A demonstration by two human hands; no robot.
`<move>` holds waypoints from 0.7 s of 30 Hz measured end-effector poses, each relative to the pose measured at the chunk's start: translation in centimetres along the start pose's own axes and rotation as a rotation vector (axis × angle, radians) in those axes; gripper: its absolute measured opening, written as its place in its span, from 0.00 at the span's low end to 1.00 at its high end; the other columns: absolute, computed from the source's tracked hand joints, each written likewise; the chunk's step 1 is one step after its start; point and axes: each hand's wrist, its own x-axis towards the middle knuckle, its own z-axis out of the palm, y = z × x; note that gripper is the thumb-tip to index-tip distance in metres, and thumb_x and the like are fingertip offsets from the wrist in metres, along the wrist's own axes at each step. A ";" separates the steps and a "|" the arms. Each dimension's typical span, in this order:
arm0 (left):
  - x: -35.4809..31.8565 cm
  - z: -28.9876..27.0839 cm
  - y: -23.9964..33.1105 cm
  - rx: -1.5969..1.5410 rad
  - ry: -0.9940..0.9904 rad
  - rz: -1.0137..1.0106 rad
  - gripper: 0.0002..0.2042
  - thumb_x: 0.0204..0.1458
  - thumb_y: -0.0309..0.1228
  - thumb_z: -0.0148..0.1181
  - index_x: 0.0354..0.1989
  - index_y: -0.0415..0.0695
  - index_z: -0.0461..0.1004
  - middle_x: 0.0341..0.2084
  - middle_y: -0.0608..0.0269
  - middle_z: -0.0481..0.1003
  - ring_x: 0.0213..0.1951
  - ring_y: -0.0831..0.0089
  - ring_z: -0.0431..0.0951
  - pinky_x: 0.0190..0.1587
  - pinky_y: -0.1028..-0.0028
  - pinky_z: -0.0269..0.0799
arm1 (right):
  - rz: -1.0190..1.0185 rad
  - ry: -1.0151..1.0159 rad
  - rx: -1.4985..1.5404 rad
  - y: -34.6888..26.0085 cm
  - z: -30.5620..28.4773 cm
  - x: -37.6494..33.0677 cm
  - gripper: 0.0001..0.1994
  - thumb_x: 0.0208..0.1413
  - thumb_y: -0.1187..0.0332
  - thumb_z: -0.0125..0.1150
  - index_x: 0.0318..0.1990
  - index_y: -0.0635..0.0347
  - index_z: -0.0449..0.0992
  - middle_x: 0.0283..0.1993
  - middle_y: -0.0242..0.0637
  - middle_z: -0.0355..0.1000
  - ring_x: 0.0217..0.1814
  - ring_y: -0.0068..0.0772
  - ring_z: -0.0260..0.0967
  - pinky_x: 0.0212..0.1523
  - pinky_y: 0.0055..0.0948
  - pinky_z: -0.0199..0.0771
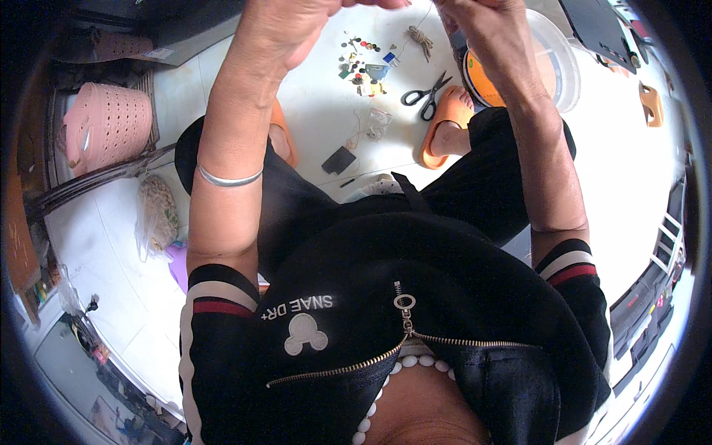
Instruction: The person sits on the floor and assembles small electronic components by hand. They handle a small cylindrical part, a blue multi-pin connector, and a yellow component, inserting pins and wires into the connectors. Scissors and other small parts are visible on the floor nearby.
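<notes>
My left hand point(304, 30) is raised at the upper edge, where most of its fingers are cut off. Across from it, my right hand point(489, 30) is raised with its fingers curled in; what they hold, if anything, cannot be made out. A thin thread shows faintly beside the right fingers. Below the hands, small buttons point(363, 46) and bits lie scattered on the white floor. Near the right hand are a bundle of tan cord point(420, 42) and black-handled scissors point(427, 96) with their blades slightly apart. A small blue piece point(389, 57) lies among the buttons.
Between my orange sandals point(447, 122) lie a clear plastic bag point(379, 122) and a dark flat rectangle point(340, 160). A round clear tub point(567, 67) stands at right. A pink basket point(111, 122) and a bag point(159, 211) of light-brown pieces are at left.
</notes>
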 end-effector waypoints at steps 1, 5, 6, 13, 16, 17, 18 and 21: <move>0.3 -0.4 -0.3 0.037 -0.003 0.030 0.07 0.49 0.23 0.55 0.36 0.36 0.67 0.23 0.63 0.72 0.25 0.77 0.73 0.29 0.79 0.72 | 0.090 -0.032 -0.035 -0.3 0.0 -0.3 0.06 0.53 0.69 0.55 0.28 0.61 0.70 0.22 0.22 0.62 0.24 0.12 0.55 0.24 0.14 0.55; 0.8 -1.3 -1.8 0.196 -0.074 0.087 0.07 0.50 0.23 0.54 0.36 0.36 0.67 0.26 0.63 0.73 0.25 0.78 0.73 0.29 0.79 0.72 | -0.090 -0.072 -0.011 0.0 0.0 -0.4 0.05 0.53 0.70 0.55 0.30 0.63 0.71 0.24 0.24 0.64 0.27 0.13 0.58 0.26 0.15 0.59; 0.7 -1.0 -2.0 0.243 -0.103 0.067 0.07 0.50 0.22 0.53 0.36 0.36 0.67 0.26 0.62 0.73 0.25 0.77 0.73 0.29 0.79 0.72 | -0.131 -0.053 -0.022 0.2 -0.1 -0.3 0.05 0.53 0.71 0.55 0.30 0.63 0.71 0.24 0.24 0.65 0.27 0.13 0.59 0.27 0.15 0.60; 0.7 -0.8 -1.1 -0.019 -0.053 0.051 0.06 0.49 0.23 0.54 0.35 0.36 0.67 0.24 0.60 0.73 0.24 0.75 0.74 0.30 0.78 0.74 | -0.068 -0.008 0.129 0.8 -0.4 0.5 0.06 0.53 0.69 0.56 0.30 0.62 0.71 0.25 0.24 0.66 0.28 0.14 0.60 0.29 0.14 0.61; 0.9 -1.8 -1.3 0.068 -0.009 0.113 0.06 0.50 0.23 0.54 0.35 0.36 0.67 0.24 0.62 0.72 0.24 0.77 0.73 0.29 0.80 0.72 | -0.053 -0.084 0.037 -0.8 0.3 -0.5 0.06 0.53 0.69 0.55 0.29 0.61 0.71 0.23 0.23 0.63 0.25 0.12 0.57 0.25 0.14 0.58; 0.9 -1.7 -1.5 0.153 -0.018 0.117 0.06 0.50 0.23 0.54 0.35 0.36 0.67 0.24 0.63 0.72 0.24 0.78 0.73 0.29 0.80 0.72 | -0.084 -0.083 0.024 -0.6 0.2 -0.5 0.06 0.53 0.69 0.55 0.29 0.61 0.71 0.23 0.23 0.63 0.25 0.12 0.57 0.25 0.14 0.58; 1.0 -1.8 -1.8 0.237 -0.026 0.120 0.06 0.50 0.23 0.54 0.35 0.36 0.67 0.24 0.64 0.72 0.24 0.78 0.73 0.29 0.80 0.71 | -0.114 -0.083 0.012 -0.2 0.0 -0.4 0.06 0.53 0.69 0.55 0.29 0.61 0.71 0.23 0.23 0.64 0.25 0.12 0.56 0.24 0.14 0.58; 0.9 -1.2 -3.1 0.206 -0.166 0.045 0.06 0.50 0.22 0.53 0.35 0.36 0.68 0.24 0.63 0.72 0.24 0.78 0.72 0.28 0.80 0.70 | -0.135 0.016 0.103 0.3 0.1 0.0 0.06 0.53 0.68 0.55 0.29 0.61 0.71 0.23 0.23 0.64 0.25 0.12 0.56 0.25 0.14 0.57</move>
